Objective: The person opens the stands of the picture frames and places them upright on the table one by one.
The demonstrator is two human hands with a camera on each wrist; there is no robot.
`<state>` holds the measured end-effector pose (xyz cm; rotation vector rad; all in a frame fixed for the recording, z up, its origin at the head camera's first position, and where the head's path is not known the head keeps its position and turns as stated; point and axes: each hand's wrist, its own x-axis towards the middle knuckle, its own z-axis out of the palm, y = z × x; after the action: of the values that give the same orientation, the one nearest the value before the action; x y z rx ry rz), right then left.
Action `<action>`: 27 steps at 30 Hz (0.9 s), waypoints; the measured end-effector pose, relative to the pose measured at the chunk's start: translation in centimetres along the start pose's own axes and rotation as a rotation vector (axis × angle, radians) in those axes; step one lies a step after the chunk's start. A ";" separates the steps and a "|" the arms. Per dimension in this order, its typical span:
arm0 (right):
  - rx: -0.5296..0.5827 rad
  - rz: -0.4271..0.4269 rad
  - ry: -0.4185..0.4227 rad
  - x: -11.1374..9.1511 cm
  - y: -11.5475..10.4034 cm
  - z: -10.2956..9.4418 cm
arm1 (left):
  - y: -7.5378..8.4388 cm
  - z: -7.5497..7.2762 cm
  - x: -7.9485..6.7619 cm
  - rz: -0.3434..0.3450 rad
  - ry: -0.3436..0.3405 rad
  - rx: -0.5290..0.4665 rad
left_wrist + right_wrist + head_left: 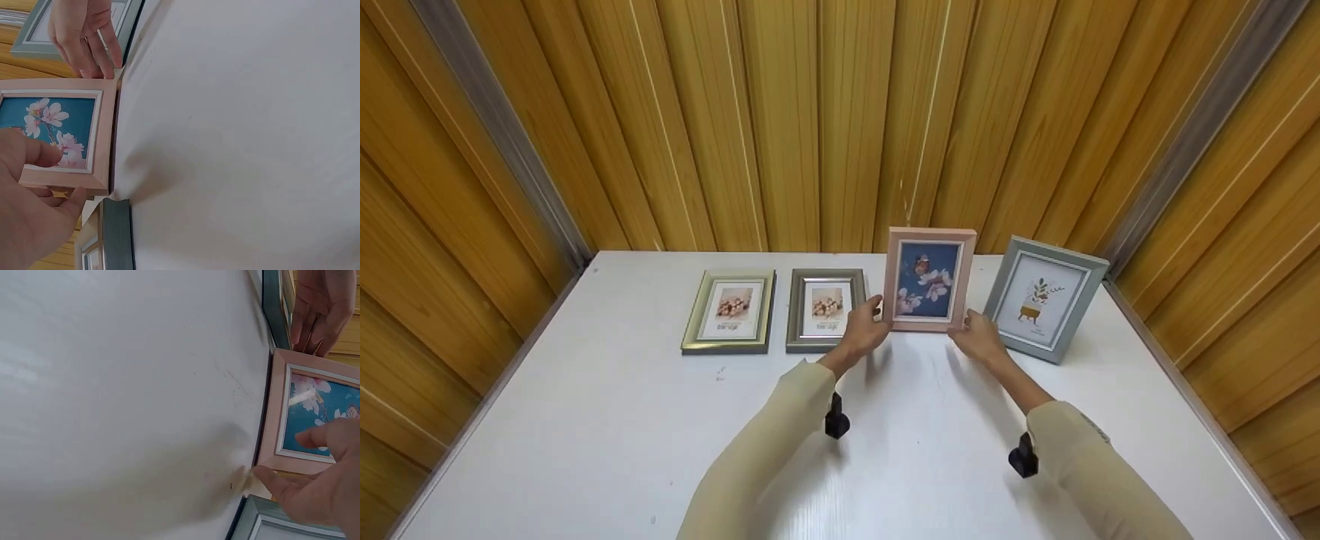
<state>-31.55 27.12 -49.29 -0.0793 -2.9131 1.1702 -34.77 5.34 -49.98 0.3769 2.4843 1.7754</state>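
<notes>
A pink picture frame (894, 277) with a blossom-and-butterfly picture stands upright near the back of the white table, between my hands. My left hand (865, 330) holds its left side low down; one digit overlaps the picture in the left wrist view, with other fingers at the edge. On the opposite side my right hand (978, 337) grips near the lower corner, one digit in front of the picture in the right wrist view. Fingers behind the frame are partly hidden. Just left of it is a grey-brown frame (797, 311), partly covered by my left hand.
A grey-green frame (1069, 330) with a plant picture leans back, angled, right beside my right hand. Farther left stands a gold-green frame (699, 307). The white table (607, 420) meets ribbed wood-look walls (847, 127) at the back and sides.
</notes>
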 end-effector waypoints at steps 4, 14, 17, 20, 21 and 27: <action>-0.111 -0.026 -0.199 -1.0 -0.5 -0.9 | -0.5 -1.1 -0.3 -0.003 -0.006 -0.024; -0.129 -0.183 -0.369 -2.6 -2.7 0.1 | -2.2 -6.4 -1.3 0.068 0.106 0.109; -0.099 -0.231 -0.371 -2.5 -3.3 1.0 | -2.9 -7.9 -1.8 0.065 0.158 0.145; -0.069 -0.270 -0.355 -2.3 -3.8 2.1 | -3.6 -9.0 -2.3 0.038 0.199 0.162; -0.057 -0.285 -0.343 -2.2 -3.9 2.6 | -3.8 -9.3 -2.5 0.024 0.207 0.173; 0.039 -0.305 -0.229 -1.8 -4.7 6.2 | -4.6 -10.0 -3.2 0.008 0.247 0.254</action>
<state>-30.10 19.36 -50.51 0.5135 -2.9414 1.2525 -34.36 -6.06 -51.21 0.1885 2.8939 1.5990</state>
